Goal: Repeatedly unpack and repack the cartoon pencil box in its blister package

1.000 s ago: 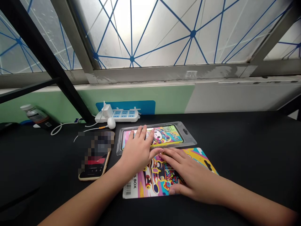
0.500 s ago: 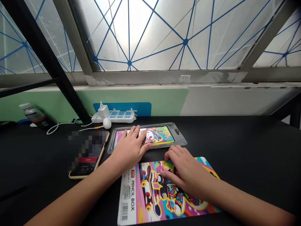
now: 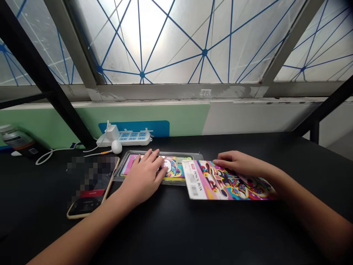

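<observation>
My left hand [image 3: 146, 176] lies with fingers spread on a colourful pencil box [image 3: 174, 168], which sits in a clear plastic tray [image 3: 118, 176]. Part of the box is hidden under the hand. To the right, my right hand [image 3: 244, 163] grips the far edge of a bright printed card [image 3: 226, 184] marked "PENCIL BOX". The card's white strip with a barcode faces left, and its left corner overlaps the right end of the tray. Some of its print is covered by the right hand and wrist.
A phone in a pale case [image 3: 85, 204] lies left of the tray. Behind it are a white power strip [image 3: 135, 139] with a plug and cable, and a bottle [image 3: 20, 141]. Black frame bars [image 3: 64, 106] rise at both sides of the black table [image 3: 154, 232].
My right hand has carried the printed card away from me and to the right, to the tray's right end. My left hand stays on the pencil box. The view has turned slightly right.
</observation>
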The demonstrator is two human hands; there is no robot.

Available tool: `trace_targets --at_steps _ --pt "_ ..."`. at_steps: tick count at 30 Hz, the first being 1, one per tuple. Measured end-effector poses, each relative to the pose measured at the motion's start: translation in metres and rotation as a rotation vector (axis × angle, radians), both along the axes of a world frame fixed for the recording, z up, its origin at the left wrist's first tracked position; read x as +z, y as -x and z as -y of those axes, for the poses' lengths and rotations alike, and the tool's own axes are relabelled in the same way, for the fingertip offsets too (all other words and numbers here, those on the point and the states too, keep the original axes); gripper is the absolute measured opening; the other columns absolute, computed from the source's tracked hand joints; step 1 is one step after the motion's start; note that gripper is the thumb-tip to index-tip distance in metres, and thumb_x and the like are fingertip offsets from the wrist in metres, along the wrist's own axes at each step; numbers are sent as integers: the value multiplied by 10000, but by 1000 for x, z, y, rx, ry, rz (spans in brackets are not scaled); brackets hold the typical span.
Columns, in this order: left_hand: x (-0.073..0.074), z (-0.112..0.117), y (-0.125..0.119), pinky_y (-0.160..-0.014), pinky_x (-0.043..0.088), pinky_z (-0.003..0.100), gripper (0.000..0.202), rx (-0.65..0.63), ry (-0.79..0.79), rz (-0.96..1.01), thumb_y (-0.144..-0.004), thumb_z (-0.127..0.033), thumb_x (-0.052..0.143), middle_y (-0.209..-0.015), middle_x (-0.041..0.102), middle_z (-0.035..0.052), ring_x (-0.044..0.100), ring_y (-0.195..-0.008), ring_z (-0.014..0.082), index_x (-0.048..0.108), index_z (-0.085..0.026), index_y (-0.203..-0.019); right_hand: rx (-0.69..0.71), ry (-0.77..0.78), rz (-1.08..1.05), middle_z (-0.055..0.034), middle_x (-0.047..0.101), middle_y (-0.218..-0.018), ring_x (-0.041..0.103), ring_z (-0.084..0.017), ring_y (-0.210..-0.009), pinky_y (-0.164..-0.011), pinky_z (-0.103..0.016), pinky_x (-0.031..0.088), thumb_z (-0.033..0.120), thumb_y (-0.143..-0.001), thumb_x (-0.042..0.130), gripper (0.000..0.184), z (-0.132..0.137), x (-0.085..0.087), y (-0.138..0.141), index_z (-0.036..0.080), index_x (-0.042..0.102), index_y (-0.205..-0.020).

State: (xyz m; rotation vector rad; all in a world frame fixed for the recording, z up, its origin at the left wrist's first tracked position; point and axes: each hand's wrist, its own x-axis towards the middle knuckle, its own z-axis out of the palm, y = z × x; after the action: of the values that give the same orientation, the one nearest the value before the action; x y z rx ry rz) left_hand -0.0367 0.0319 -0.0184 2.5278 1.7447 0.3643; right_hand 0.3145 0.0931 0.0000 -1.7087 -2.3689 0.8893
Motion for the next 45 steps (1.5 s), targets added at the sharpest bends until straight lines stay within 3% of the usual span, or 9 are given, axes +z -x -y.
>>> trace_targets --at_steps 2,4,7,9,12,20,28,33,45 --pt "-3 1 -1 -1150 332 642 422 -1 -23 -20 -1056 -453 359 -1611 420 149 311 -1520 381 647 -210 -1246 -46 19 28 -13 649 -713 589 -206 -636 -574 -330 425 697 -885 528 480 -14 -4 -16 245 636 -767" --pt "-5 2 -2 -1137 344 645 409 -5 -33 -25 -1054 -442 364 -1604 430 154 324 -1513 385 636 -208 -1250 -69 -100 12 -45 703 -850 646 -242 -761 -675 -362 485 680 -885 539 458 -16 -8 -16 246 683 -902" --pt "-6 4 -3 -1127 345 659 398 -11 -52 -27 -1048 -434 372 -1600 436 156 337 -1505 397 627 -206 -1253 -101 -289 -84 -90 715 -1131 661 -274 -1000 -847 -389 511 647 -896 552 487 -6 -12 5 243 673 -1138" --pt "-6 5 -4 -1122 346 665 404 -12 -52 -38 -1046 -430 367 -1600 434 162 342 -1501 402 625 -201 -1257 -106 -297 -123 -91 712 -1183 660 -273 -1025 -849 -387 517 644 -903 552 488 1 -15 20 249 670 -1162" --pt "-5 6 -5 -1120 358 655 411 -23 -49 -69 -1043 -425 361 -1597 439 165 356 -1496 398 627 -200 -1261 -77 -229 -137 -63 746 -1107 678 -262 -950 -783 -375 519 650 -901 560 444 2 -18 28 268 715 -1065" --pt "-6 4 -4 -1101 376 663 434 -46 -59 -104 -1048 -422 344 -1601 429 171 361 -1490 410 620 -197 -1296 -117 -149 -153 -36 774 -980 690 -248 -859 -706 -353 504 666 -856 617 429 -11 -18 4 278 756 -973" --pt "-4 4 -4 -1100 379 652 460 -52 -53 -139 -1057 -419 314 -1606 418 180 364 -1491 400 609 -181 -1318 -180 -176 -143 -41 769 -956 678 -239 -821 -670 -345 486 661 -819 661 425 -5 -4 3 271 764 -952" --pt "-5 3 -4 -1098 377 659 447 -57 -50 -110 -1052 -427 330 -1600 430 177 363 -1490 405 614 -185 -1300 -193 -223 -154 -38 765 -1013 681 -258 -917 -741 -358 496 654 -823 668 412 -2 1 1 276 760 -961" --pt "-5 18 -19 -1195 221 694 342 -61 2 235 -1050 -345 377 -1610 426 129 308 -1528 328 550 -228 -1322 -235 -213 -137 -49 760 -917 665 -258 -800 -690 -377 492 673 -849 592 437 15 -11 34 265 718 -942"
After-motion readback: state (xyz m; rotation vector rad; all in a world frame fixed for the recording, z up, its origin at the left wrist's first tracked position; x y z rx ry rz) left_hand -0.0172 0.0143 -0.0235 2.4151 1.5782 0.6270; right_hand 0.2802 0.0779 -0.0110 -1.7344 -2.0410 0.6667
